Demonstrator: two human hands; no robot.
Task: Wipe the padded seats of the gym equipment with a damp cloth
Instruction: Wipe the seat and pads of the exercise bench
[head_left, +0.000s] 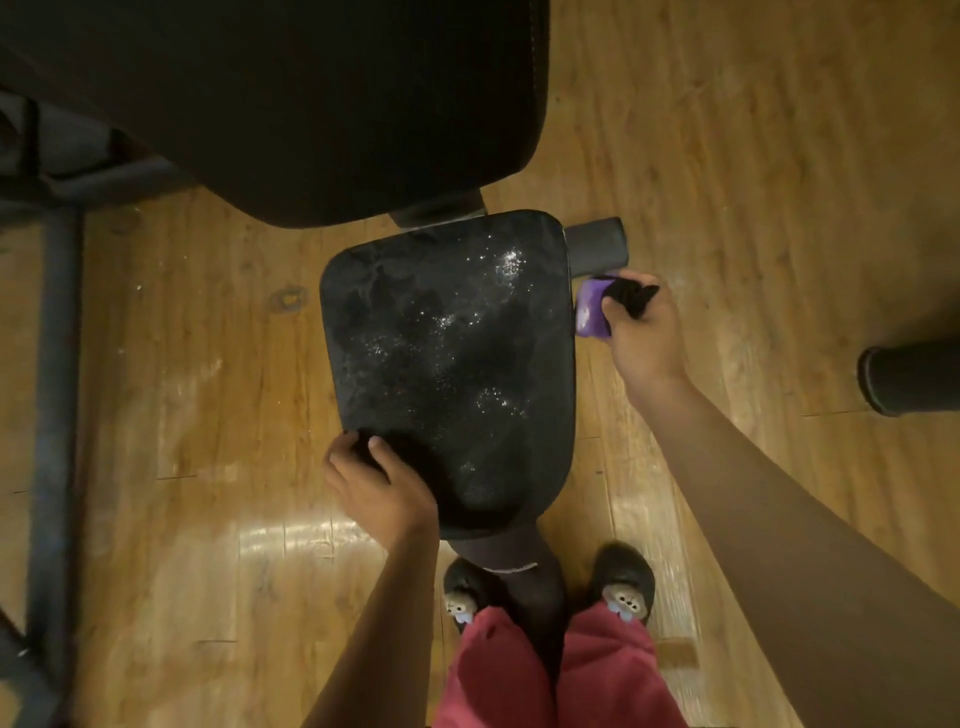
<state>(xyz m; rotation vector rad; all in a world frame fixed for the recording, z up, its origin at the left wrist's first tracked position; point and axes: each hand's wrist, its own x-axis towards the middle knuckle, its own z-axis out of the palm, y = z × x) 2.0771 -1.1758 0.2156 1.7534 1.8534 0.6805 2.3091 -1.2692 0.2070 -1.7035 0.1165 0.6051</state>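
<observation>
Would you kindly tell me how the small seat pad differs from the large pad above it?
The seat pad glistens with speckles; the large pad looks matte. The seat pad is smaller; the large pad runs out of frame. Both are black.

A glossy wooden plank floor (727, 156) carried everything. A dark metal frame bar (54, 415) ran along it at nine o'clock. Two black shoes (623, 577) stood at six o'clock, either side of the dark post (519, 566) under the padded seat (447, 364).
</observation>
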